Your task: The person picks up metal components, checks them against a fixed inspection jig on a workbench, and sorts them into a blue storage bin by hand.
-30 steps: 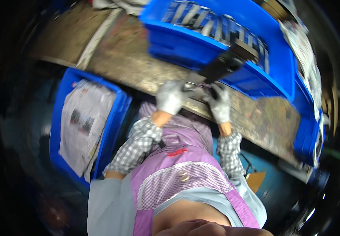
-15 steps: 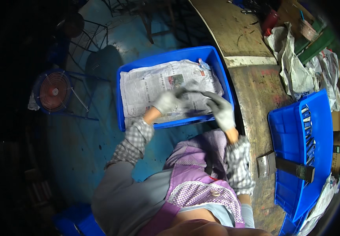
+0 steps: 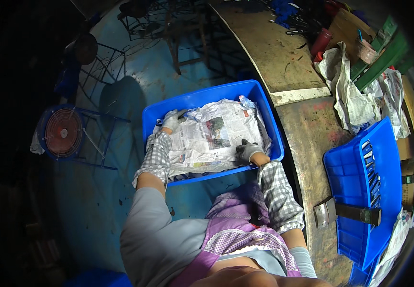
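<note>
- Blue crate [image 3: 264, 103]: newspaper lining [image 3: 211, 138] already spread inside, I judge.
- My left hand [image 3: 171, 119]: pinching the paper's far corner.
- My right hand [image 3: 247, 150]: flat, pressing the near edge; smoothing remains.

Both gloved hands, left hand [image 3: 171, 119] and right hand [image 3: 248, 150], press newspaper [image 3: 211, 136] inside a blue crate [image 3: 202, 98].

Newspaper [image 3: 211, 138] hides the blue crate's [image 3: 207, 98] contents; left hand's [image 3: 172, 119] fingertips tuck beneath it.
</note>
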`<state>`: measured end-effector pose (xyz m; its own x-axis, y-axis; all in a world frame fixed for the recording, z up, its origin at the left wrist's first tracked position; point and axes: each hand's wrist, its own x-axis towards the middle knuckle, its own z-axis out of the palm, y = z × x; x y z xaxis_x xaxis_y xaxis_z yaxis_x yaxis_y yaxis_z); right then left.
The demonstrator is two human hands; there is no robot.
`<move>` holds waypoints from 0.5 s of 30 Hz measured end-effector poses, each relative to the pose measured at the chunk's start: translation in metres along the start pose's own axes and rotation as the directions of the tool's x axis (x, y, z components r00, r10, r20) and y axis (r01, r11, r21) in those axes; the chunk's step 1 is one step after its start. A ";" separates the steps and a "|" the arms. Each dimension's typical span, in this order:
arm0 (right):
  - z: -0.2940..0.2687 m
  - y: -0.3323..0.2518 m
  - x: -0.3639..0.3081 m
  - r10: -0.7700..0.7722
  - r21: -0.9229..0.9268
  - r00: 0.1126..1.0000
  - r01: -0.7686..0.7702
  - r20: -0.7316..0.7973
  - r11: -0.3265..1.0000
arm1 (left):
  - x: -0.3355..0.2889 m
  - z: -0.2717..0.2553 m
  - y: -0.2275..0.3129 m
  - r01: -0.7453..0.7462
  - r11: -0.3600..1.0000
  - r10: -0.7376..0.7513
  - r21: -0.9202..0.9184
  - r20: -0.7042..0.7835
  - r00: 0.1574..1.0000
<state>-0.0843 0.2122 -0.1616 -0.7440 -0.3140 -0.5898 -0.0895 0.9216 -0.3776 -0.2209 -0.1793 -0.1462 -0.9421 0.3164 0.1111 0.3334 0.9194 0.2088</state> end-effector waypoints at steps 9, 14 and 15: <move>-0.005 -0.034 -0.135 -0.141 0.347 0.643 0.570 -0.753 0.745 | -0.064 0.030 0.003 0.058 0.968 -0.017 0.243 -0.168 0.986; -0.004 -0.011 -0.238 -0.221 0.189 0.664 0.487 -0.715 0.853 | -0.048 0.066 0.028 0.017 0.929 0.080 0.370 -0.243 0.967; -0.003 -0.003 -0.268 -0.136 0.363 0.792 0.416 -0.596 0.834 | -0.046 0.069 0.033 0.010 0.902 0.115 0.431 -0.264 0.958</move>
<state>0.1136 0.2941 -0.0005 -0.9713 -0.2377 0.0095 -0.1439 0.5555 -0.8190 -0.1687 -0.1470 -0.2119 -0.8543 0.3473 0.3866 0.2756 0.9335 -0.2296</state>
